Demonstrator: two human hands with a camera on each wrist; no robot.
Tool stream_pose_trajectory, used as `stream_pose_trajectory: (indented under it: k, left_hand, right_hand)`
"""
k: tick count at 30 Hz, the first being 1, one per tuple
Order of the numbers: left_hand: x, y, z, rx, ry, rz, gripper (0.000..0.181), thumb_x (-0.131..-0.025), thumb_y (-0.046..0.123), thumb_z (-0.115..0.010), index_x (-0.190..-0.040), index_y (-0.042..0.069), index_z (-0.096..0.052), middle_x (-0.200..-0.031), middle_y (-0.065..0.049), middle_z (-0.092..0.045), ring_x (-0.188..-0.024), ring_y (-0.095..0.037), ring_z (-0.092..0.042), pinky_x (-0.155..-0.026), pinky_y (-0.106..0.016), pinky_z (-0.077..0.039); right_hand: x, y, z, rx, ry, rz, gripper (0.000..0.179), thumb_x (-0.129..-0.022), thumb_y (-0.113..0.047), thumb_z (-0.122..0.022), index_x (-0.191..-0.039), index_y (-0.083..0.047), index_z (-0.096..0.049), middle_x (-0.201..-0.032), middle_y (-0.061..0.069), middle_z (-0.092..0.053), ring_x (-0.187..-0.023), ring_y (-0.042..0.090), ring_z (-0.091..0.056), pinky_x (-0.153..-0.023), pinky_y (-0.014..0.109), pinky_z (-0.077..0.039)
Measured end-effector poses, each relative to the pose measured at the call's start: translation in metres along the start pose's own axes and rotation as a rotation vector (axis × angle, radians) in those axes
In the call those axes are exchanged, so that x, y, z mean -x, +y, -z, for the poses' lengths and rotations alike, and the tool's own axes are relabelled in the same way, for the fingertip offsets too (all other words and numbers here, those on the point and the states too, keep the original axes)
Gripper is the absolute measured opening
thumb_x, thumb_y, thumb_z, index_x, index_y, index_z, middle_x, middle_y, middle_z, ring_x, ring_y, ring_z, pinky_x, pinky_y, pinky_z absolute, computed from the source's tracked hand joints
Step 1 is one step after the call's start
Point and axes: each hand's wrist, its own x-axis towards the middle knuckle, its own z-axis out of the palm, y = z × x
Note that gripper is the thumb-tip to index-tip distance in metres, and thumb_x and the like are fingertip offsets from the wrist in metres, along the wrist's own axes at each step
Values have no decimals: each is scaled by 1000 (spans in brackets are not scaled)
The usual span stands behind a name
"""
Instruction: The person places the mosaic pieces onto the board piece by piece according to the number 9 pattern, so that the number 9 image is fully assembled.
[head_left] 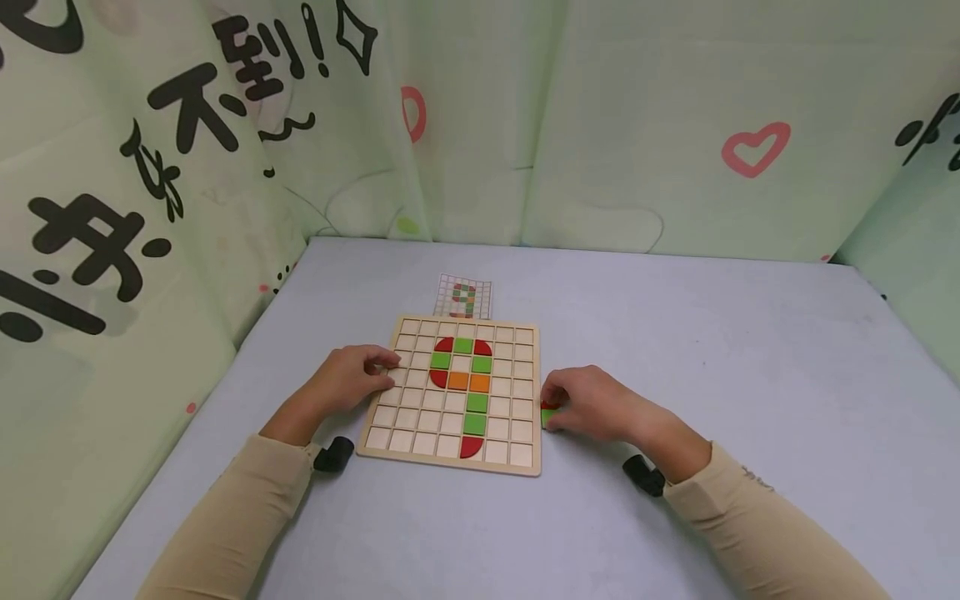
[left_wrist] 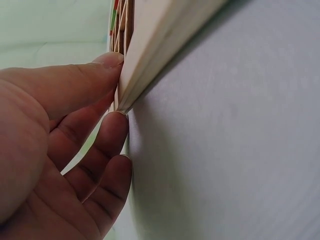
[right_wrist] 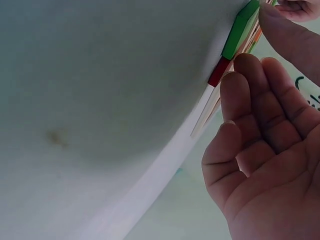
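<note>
A square wooden grid board (head_left: 402, 423) lies on the table, with red quarter-round, green square and orange square tiles in its cells. At the board's left edge is my left hand (head_left: 351, 379); its thumb and fingertips touch the rim (left_wrist: 145, 55), thumb apart from the fingers. Just off the right edge, my right hand (head_left: 596, 404) pinches a green tile (right_wrist: 242, 27) and a red tile (right_wrist: 220, 71) that sit side by side. The thumb (right_wrist: 285, 35) is at the green one, the fingers by the red one. Whether these tiles touch the table cannot be told.
Behind the board lies a small pattern card (head_left: 483, 300), partly covered by the board's far edge. A white cloth covers the table (head_left: 705, 350). Pale green curtains (head_left: 615, 125) with black lettering and pink hearts enclose the back and sides. Each wrist wears a black camera (head_left: 643, 475).
</note>
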Motion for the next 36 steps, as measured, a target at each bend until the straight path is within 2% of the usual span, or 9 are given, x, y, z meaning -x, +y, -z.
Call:
stream_pose_trajectory:
  k: [7,23,36]
  left_hand:
    - [0,1,1,-1,-2,-1,33,-92,15,-72,-125,8,-69,-117,-7,-67,-102,-25,-57,-87,-41,-48]
    - [2,3,2,0,-4,7,33,-92,14,-72,-124,8,-69,-116,-7,-67,-101,-25,-56,-86,-40,-47]
    - [2,4,1,7,-2,19,33,-92,14,-72,-125,8,-69,-113,-7,-66,-98,-25,-54,-83,-37,-47]
  right_hand:
    - [3,2,2,3,-14,27,18,-81,-9,-79,-92,-12,-66,-89,-8,-65,-87,13,-59,-84,36,-49]
    - [3,4,4,8,-59,-18,20,-80,-8,-77,-96,-10,-66,-99,-5,-68,-91,15,-60,-86,38,-49]
    - [1,2,1,58,-61,-7,15,-83,-5,-71,-97,-7,-65,-92,-5,-64,-83,15,-56,-80,35,-49]
